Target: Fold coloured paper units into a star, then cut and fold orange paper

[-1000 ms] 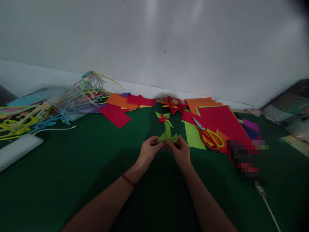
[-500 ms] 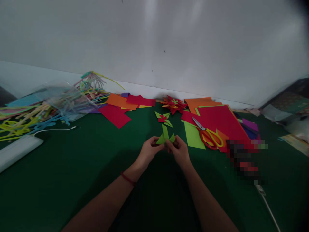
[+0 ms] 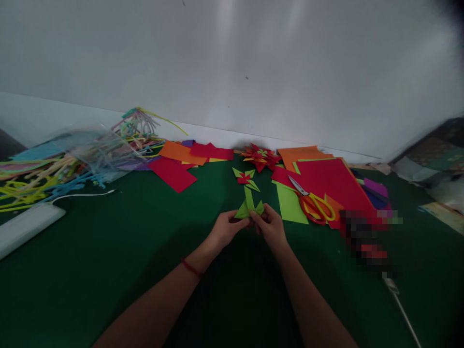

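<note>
Between my two hands is a folded green paper piece, with a strip standing up and pointed flaps to either side. My left hand pinches its left side, thumb towards me. On the right, my right hand presses its fingers on the folds near the middle and right flap. The fingertips behind the paper are hidden. Just beyond lies a green and red folded paper star. Farther back, by the wall, rests a larger layered red and orange paper flower with a green centre.
Scissors with red and yellow handles lie on paper at right, beside red sheets. Red and orange paper pieces lie back left. Colourful pipe cleaners and a plastic bag heap at left, near a white device. A pixelated object lies right.
My left hand has shifted very slightly down and right around the green paper. Both hands keep their hold, and everything else stays where it was.
</note>
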Motion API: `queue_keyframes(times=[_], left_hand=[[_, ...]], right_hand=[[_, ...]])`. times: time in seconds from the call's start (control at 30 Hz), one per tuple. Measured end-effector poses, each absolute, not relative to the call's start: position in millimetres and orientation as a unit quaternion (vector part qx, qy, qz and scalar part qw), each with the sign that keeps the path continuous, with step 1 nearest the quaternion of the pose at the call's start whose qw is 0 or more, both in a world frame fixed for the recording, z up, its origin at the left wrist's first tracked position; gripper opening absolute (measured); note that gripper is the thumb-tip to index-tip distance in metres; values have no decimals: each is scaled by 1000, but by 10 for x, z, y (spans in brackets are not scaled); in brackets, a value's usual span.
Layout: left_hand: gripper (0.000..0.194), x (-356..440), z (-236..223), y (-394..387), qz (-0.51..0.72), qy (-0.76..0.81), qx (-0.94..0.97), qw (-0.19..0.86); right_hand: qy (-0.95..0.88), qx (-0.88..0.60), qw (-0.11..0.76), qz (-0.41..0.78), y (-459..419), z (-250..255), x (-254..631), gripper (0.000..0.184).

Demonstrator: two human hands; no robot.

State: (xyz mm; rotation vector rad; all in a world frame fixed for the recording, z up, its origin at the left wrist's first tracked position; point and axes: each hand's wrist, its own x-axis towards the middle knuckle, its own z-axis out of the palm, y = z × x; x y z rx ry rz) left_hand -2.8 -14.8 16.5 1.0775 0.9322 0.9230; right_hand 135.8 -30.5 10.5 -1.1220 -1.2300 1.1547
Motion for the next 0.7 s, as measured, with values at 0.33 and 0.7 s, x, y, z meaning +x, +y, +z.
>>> queue_keyframes(times=[0.33,0.7], left_hand=[[15,-17,158,-180,383,363,546,651],[26,-17,201,-248,374,314,582,650]], right_hand=[[-496,-436,527,535,-316,126,1355,20],[-454,-406,511,606,-330,156,1359,20]])
